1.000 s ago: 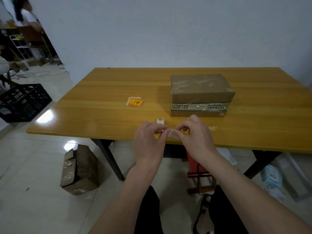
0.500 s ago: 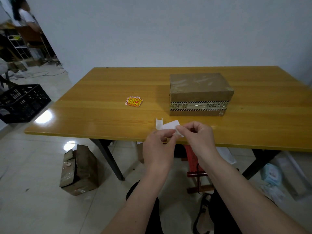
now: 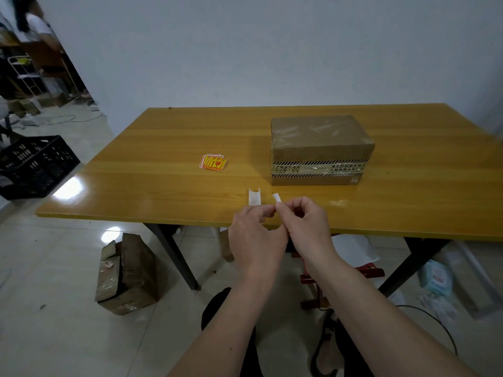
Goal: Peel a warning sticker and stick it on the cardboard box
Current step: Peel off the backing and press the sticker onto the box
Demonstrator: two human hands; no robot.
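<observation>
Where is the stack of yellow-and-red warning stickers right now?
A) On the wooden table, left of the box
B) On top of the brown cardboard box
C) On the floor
A: the stack of yellow-and-red warning stickers lies flat on the wooden table, left of and apart from the brown cardboard box.

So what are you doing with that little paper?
A person is sitting at a yellow table, picking at a small white slip pinched between both hands, left hand and right hand, at the near edge. It looks like a sticker being peeled from its backing. Another white scrap lies on the table just beyond. A stack of stickers waits further back, left of the box, which has no sticker visible on it yet.
</observation>
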